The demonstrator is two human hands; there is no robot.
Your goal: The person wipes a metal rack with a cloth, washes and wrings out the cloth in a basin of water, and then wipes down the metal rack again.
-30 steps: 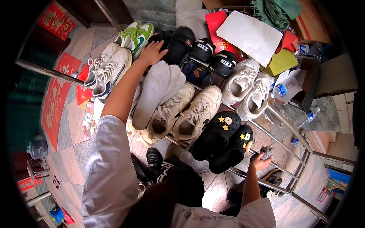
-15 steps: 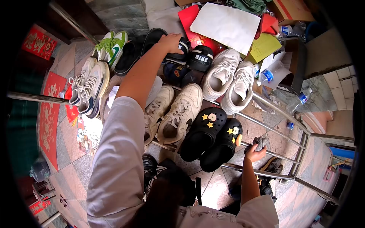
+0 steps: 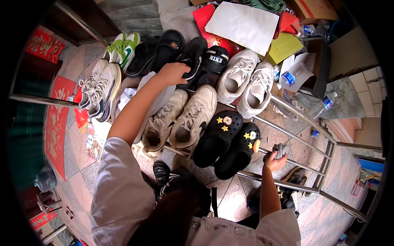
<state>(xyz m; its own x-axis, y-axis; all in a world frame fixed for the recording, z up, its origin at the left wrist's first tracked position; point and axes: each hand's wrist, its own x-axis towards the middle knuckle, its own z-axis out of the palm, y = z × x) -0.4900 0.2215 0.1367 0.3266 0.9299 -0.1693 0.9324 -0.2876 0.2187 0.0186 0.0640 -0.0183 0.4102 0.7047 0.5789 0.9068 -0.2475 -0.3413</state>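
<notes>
My left hand (image 3: pixel 174 74) is closed on the near end of a black slide sandal (image 3: pixel 194 55) in the rack's far row. Beside that sandal stands a black NIKE slide (image 3: pixel 215 59); on its other side is another black slide (image 3: pixel 167 48). Below my left forearm are white sneakers (image 3: pixel 194 117) with grey laces. My right hand (image 3: pixel 276 162) is closed around a small grey crumpled thing (image 3: pixel 279 151), perhaps cloth, over the rack's right end. Black clogs (image 3: pixel 219 137) with star charms sit between my hands.
The metal shoe rack (image 3: pixel 303 141) extends to the right. White sneakers (image 3: pixel 261 90), green-white sneakers (image 3: pixel 128 51) and grey-white sneakers (image 3: pixel 100 88) also stand on it. Behind are a white sheet (image 3: pixel 242 26), a shoe box (image 3: pixel 318 67) and plastic bottles (image 3: pixel 324 105). More shoes (image 3: pixel 293 176) lie below.
My left hand has moved nearer to me, from the sandal's strap area to its near end, and the black slide now shows more fully. My right hand has barely moved.
</notes>
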